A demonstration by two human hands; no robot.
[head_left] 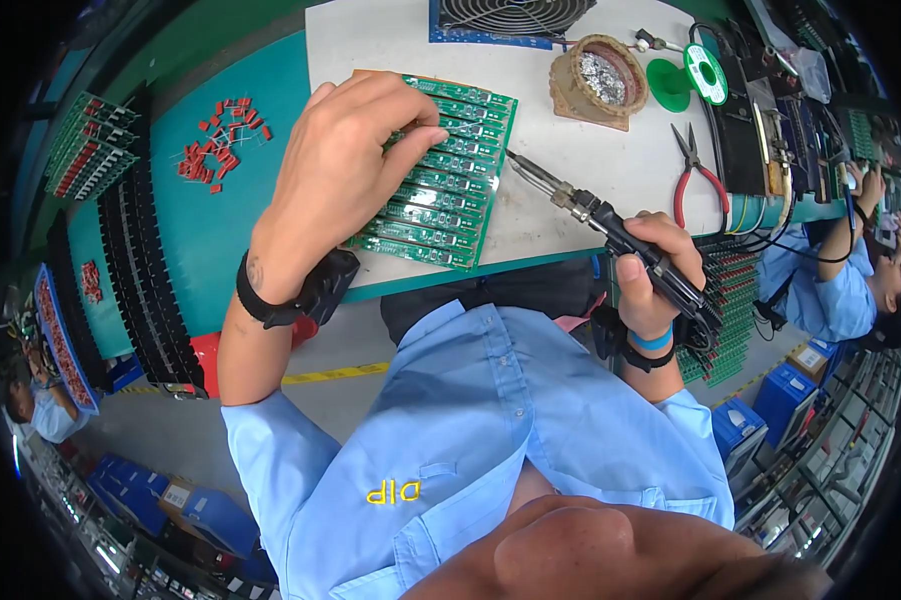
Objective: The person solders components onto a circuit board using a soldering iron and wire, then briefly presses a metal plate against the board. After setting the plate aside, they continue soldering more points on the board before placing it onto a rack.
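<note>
White worktop (pixel 555 225); left grip (pixel 350 140) narrowed over circuit board (pixel 435 228), hold unclear; right grip (pixel 655 310) wraps soldering iron (pixel 592 212).

Here's the left arm (pixel 252 350), reaching the farther forward of the two, forearm bare and slanting inward. The left grip (pixel 355 150) turns its back upward, knuckles high, fingers curled over and angled to the right, thumb tip close to the index finger. Across to the right arm (pixel 655 380), bent and closer to the torso, forearm bare too. The right grip (pixel 660 270) is wrapped tight, index finger bent forward, thumb pressing alongside below it.
</note>
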